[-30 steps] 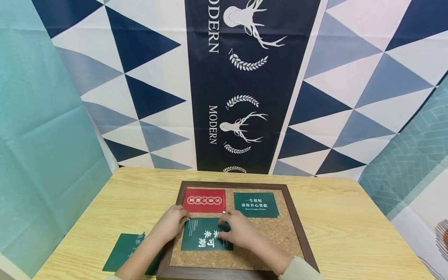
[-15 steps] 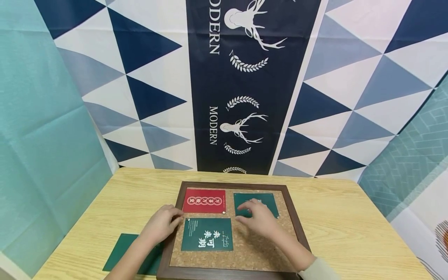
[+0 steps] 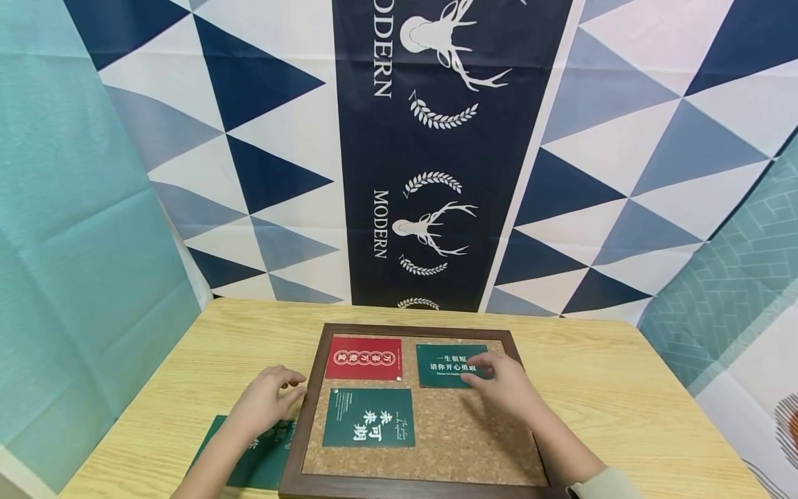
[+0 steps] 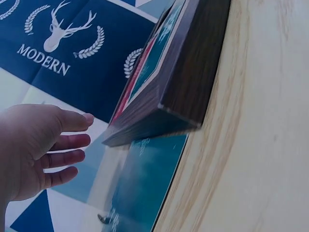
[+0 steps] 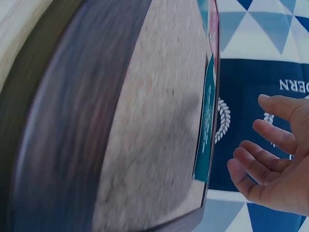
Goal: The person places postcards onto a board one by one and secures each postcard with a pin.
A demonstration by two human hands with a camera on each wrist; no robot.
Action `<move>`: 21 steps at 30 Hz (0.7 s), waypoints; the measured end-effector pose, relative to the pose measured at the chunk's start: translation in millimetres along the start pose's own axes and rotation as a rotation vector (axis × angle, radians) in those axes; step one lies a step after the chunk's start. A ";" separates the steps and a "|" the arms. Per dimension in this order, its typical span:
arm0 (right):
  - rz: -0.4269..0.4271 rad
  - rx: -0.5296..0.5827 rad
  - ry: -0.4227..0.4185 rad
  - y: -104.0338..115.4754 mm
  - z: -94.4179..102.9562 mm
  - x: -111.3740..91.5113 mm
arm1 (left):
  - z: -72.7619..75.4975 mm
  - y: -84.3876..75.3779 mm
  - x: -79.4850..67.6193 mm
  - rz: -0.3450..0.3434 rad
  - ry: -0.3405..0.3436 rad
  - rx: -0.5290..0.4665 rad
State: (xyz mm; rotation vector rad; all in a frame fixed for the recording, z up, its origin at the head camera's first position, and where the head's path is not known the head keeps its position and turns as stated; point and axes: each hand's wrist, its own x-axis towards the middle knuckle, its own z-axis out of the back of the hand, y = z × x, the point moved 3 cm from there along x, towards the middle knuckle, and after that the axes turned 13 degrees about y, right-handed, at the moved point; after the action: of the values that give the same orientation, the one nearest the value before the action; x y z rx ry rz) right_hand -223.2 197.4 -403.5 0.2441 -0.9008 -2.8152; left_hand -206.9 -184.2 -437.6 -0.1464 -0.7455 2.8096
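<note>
A framed corkboard (image 3: 467,450) lies on the table and bears a red card (image 3: 364,359), a green card (image 3: 436,378) at upper right and another green card (image 3: 339,433) below the red one. Small pins show at some card corners. My left hand (image 3: 264,402) is off the frame's left edge, fingers loosely bent around nothing, partly above a green card (image 3: 262,464) on the table. Over the upper right green card hovers my right hand (image 3: 505,384), hiding its right side. In the right wrist view the right hand's fingers (image 5: 260,159) are spread and hold nothing.
The wooden table (image 3: 623,409) runs around the board. A patterned cloth (image 3: 430,138) hangs behind it, with a teal cloth (image 3: 68,242) at the left. A small dark object (image 4: 103,219) lies on the table-side green card; its kind is unclear.
My right hand has left the lower green card and moved right and up, over the upper right card. My left hand has drawn back left, away from the lower card's corner.
</note>
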 end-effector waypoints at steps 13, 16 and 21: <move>-0.025 0.003 -0.029 -30.4 18.6 -9.8 | 16.7 27.1 -20.8 0.091 0.034 -0.028; -0.043 0.010 -0.031 -35.8 20.7 -11.6 | 18.5 32.9 -25.2 0.113 0.040 -0.032; -0.057 -0.005 -0.040 -44.3 23.2 -13.0 | 20.5 42.8 -30.8 0.135 0.056 -0.044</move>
State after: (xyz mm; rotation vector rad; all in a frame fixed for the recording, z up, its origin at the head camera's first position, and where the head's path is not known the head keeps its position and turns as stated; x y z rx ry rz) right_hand -220.6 248.7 -409.5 0.2167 -0.9093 -2.8837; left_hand -188.6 -237.7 -440.1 -0.2923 -0.8138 2.9025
